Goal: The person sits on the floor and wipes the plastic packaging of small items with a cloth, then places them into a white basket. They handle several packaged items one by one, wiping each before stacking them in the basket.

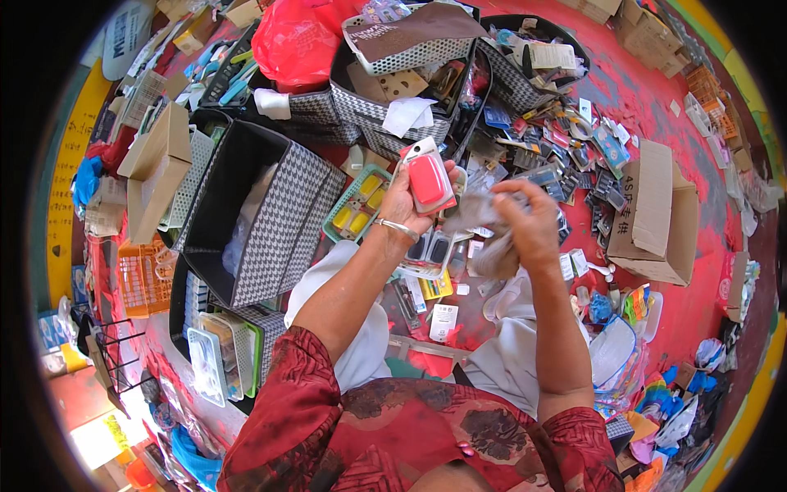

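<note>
My left hand (397, 202) is wrapped round a blister pack (429, 180) with a red rounded item on a white card, held up in front of my lap. In my right hand (531, 223) is a grey cloth (495, 250), bunched and smeared by motion, just right of the pack. Left of my left hand, a green basket (331, 223) holds several yellow packaged items (358, 215). Below the pack lie dark packaged items (433, 248), partly covered by my left wrist. A small white card package (443, 322) rests between my legs.
Houndstooth storage boxes (287, 215) stand at the left and far side, one with a red plastic bag (297, 41). A cardboard box (653, 215) stands open at the right. Many small packages (566, 152) are spread over the red floor (602, 82). An orange basket (146, 279) sits far left.
</note>
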Demonstrator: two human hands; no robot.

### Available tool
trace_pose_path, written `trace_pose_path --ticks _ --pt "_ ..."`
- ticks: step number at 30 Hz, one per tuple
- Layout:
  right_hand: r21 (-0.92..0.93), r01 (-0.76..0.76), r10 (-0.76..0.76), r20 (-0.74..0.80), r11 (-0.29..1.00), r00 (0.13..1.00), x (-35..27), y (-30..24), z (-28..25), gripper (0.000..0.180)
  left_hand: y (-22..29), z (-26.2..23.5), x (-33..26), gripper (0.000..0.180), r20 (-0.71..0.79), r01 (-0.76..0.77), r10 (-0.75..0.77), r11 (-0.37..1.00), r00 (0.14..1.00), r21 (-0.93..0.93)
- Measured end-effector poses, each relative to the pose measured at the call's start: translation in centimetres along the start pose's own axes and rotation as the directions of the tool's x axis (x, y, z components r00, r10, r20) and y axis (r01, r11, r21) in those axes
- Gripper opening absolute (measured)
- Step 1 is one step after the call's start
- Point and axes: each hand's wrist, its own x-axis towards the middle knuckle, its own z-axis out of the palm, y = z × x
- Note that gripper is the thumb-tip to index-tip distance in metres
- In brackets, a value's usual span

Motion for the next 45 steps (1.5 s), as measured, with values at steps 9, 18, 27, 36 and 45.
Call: trace_pose_path --ticks 9,18,27,36,45 --pt "-0.313 0.552 -0.591 -0.037 0.773 0.806 -0.8 0.3 4.2 0.013 -3.3 -1.1 -0.7 0.046 -0.112 0.175 -0.149 0.942 0.983 0.287" --pt "-0.758 0.202 -0.493 -0.176 0.621 0.852 2.3 1.1 0.5 0.010 -4.6 0.0 -3.0 0.052 -0.044 0.293 -0.302 0.866 0.952 0.406" --pt "-0.600 0.700 -0.570 0.441 0.387 0.693 -0.9 1.1 4.1 0.010 -1.3 -1.1 -1.4 0.043 -0.032 0.179 -0.178 0.928 0.984 0.326" --pt "-0.601 0.286 -0.457 -0.151 0.746 0.877 1.0 2.0 1.6 0.012 6.0 0.9 -6.8 0.044 0.063 -0.236 0.229 0.899 0.971 0.369" --pt "-0.594 0.370 -0.421 0.058 0.714 0.905 0.6 1.6 3.9 0.017 15.9 -6.1 -27.5 0.044 0.023 -0.543 0.666 0.587 0.746 0.601"
